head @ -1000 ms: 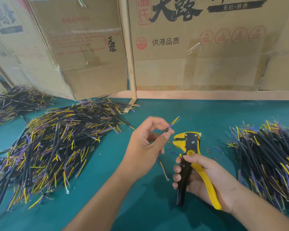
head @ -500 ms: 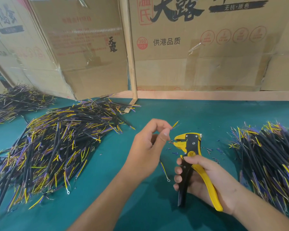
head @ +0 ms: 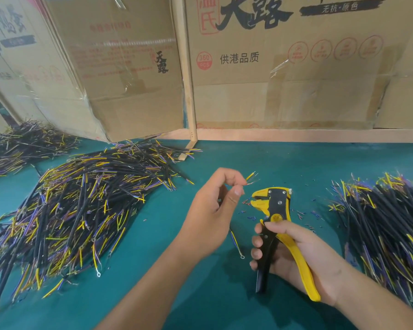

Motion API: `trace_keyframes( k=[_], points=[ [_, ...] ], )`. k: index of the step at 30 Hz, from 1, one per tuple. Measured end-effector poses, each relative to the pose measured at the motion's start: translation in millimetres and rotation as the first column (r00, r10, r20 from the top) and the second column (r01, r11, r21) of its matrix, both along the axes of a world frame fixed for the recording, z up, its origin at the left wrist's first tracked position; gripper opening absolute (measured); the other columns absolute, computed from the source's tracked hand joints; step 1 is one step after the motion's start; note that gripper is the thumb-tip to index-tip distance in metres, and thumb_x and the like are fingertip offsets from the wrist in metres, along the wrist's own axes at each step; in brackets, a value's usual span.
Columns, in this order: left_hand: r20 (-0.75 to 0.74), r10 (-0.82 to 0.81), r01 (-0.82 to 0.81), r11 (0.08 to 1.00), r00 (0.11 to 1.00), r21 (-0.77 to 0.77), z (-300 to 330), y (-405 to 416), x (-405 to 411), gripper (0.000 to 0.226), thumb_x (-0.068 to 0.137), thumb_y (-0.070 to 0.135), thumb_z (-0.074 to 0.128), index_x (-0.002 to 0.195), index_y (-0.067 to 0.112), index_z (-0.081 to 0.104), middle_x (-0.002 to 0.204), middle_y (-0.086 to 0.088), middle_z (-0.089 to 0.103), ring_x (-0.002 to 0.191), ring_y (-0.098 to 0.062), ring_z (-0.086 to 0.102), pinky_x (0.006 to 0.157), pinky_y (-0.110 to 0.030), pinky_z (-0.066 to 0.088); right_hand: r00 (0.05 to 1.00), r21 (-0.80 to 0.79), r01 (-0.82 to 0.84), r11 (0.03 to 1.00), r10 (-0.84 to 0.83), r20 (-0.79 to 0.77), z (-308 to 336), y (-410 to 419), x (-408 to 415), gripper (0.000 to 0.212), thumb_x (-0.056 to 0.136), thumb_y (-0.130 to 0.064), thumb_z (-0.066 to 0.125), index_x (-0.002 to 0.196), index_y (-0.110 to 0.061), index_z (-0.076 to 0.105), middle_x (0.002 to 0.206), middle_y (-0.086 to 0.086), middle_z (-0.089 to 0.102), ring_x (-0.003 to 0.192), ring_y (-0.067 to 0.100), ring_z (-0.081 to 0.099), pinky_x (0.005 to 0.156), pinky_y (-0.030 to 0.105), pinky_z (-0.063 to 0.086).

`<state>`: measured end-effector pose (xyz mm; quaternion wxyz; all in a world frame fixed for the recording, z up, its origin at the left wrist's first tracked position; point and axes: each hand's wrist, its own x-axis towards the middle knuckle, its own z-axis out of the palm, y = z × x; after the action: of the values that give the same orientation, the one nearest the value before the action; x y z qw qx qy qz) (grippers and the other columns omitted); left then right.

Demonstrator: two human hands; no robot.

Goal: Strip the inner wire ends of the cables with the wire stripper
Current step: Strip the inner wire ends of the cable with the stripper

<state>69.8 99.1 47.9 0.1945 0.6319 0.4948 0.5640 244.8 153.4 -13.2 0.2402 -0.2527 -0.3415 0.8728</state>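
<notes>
My left hand pinches one short cable between thumb and forefinger. Its yellow and bare inner ends stick out up and right, and its tail with a ring terminal hangs below my palm. My right hand grips the handles of a yellow and black wire stripper, jaws pointing left toward the cable ends, a short gap between them.
A big pile of black cables with yellow and purple ends lies left, a smaller pile far left, another pile right. Insulation scraps dot the green mat. Cardboard boxes wall the back.
My left hand has drawn the cable back through its fingers, so less of it sticks out above the thumb. The stripper and my right hand have barely moved.
</notes>
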Motion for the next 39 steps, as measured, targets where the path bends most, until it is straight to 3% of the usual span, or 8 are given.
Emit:
trace_keyframes(
  k=[5, 8, 13, 22, 30, 33, 35, 39],
  points=[
    [0.023, -0.020, 0.020, 1.000, 1.000, 0.016, 0, -2, 1, 0.004, 0.087, 0.030, 0.054, 0.091, 0.029, 0.055, 0.076, 0.017, 0.053, 0.063, -0.012, 0.042, 0.059, -0.022, 0.036, 0.996, 0.065, 0.087, 0.994, -0.088, 0.000, 12, -5, 2, 0.038, 0.064, -0.023, 0.085, 0.091, -0.003, 0.067, 0.079, 0.017, 0.055, 0.066, 0.032, 0.055, 0.068, 0.049, 0.053],
    [-0.043, 0.021, -0.021, 1.000, 0.999, 0.006, -1, -3, 1, 0.009, 0.085, 0.034, 0.055, 0.093, 0.033, 0.053, 0.073, 0.016, 0.052, 0.062, -0.030, 0.040, 0.058, -0.038, 0.038, 0.992, 0.079, 0.121, 0.990, -0.122, 0.014, 20, -10, 2, 0.026, 0.073, -0.015, 0.075, 0.092, -0.002, 0.064, 0.077, 0.017, 0.053, 0.064, 0.031, 0.054, 0.065, 0.047, 0.054],
    [-0.108, 0.059, -0.060, 0.998, 0.992, -0.008, -2, -3, 3, 0.013, 0.089, 0.025, 0.057, 0.091, 0.035, 0.049, 0.071, 0.017, 0.054, 0.061, -0.012, 0.043, 0.057, -0.023, 0.037, 0.987, 0.091, 0.156, 0.984, -0.158, 0.023, 29, -17, 1, 0.023, 0.079, -0.019, 0.064, 0.094, -0.001, 0.061, 0.077, 0.017, 0.052, 0.063, 0.032, 0.052, 0.065, 0.047, 0.054],
    [-0.246, 0.127, -0.123, 0.992, 0.961, 0.032, -3, -7, 5, 0.016, 0.088, 0.039, 0.057, 0.084, 0.033, 0.043, 0.071, 0.017, 0.052, 0.063, -0.012, 0.046, 0.063, -0.029, 0.037, 0.988, 0.081, 0.144, 0.986, -0.148, 0.046, 33, -20, 2, 0.029, 0.074, -0.020, 0.069, 0.094, 0.000, 0.061, 0.080, 0.018, 0.051, 0.066, 0.032, 0.052, 0.066, 0.048, 0.054],
    [-0.105, 0.086, -0.083, 0.996, 0.991, 0.026, -2, -7, 7, 0.033, 0.091, 0.054, 0.055, 0.078, 0.028, 0.041, 0.062, 0.014, 0.039, 0.055, -0.012, 0.033, 0.057, -0.030, 0.028, 0.987, 0.086, 0.147, 0.985, -0.152, 0.053, 35, -21, 2, 0.023, 0.081, -0.018, 0.064, 0.096, -0.001, 0.060, 0.080, 0.018, 0.052, 0.065, 0.033, 0.052, 0.066, 0.047, 0.055],
    [-0.027, 0.068, -0.068, 0.998, 0.997, 0.001, -2, -6, 7, 0.034, 0.090, 0.057, 0.053, 0.077, 0.028, 0.042, 0.062, 0.000, 0.034, 0.058, -0.022, 0.030, 0.055, -0.034, 0.029, 0.986, 0.078, 0.152, 0.985, -0.157, 0.056, 35, -20, 2, 0.023, 0.081, -0.017, 0.063, 0.096, 0.000, 0.060, 0.080, 0.018, 0.051, 0.065, 0.033, 0.052, 0.066, 0.047, 0.054],
    [0.025, 0.040, -0.040, 0.999, 0.999, -0.015, -1, -6, 7, 0.031, 0.089, 0.054, 0.055, 0.079, 0.027, 0.044, 0.065, -0.009, 0.036, 0.062, -0.027, 0.031, 0.057, -0.037, 0.031, 0.986, 0.078, 0.152, 0.985, -0.156, 0.058, 36, -21, 2, 0.023, 0.080, -0.018, 0.064, 0.096, -0.001, 0.060, 0.080, 0.018, 0.051, 0.065, 0.033, 0.052, 0.066, 0.048, 0.054],
    [0.103, -0.119, 0.124, 0.992, 0.988, -0.039, 0, -6, 4, 0.017, 0.090, 0.035, 0.055, 0.086, 0.020, 0.048, 0.077, 0.005, 0.046, 0.068, -0.021, 0.037, 0.064, -0.027, 0.035, 0.987, 0.079, 0.143, 0.987, -0.148, 0.061, 37, -21, 2, 0.025, 0.079, -0.018, 0.064, 0.096, -0.001, 0.059, 0.079, 0.018, 0.051, 0.065, 0.032, 0.051, 0.067, 0.048, 0.053]
  ],
)
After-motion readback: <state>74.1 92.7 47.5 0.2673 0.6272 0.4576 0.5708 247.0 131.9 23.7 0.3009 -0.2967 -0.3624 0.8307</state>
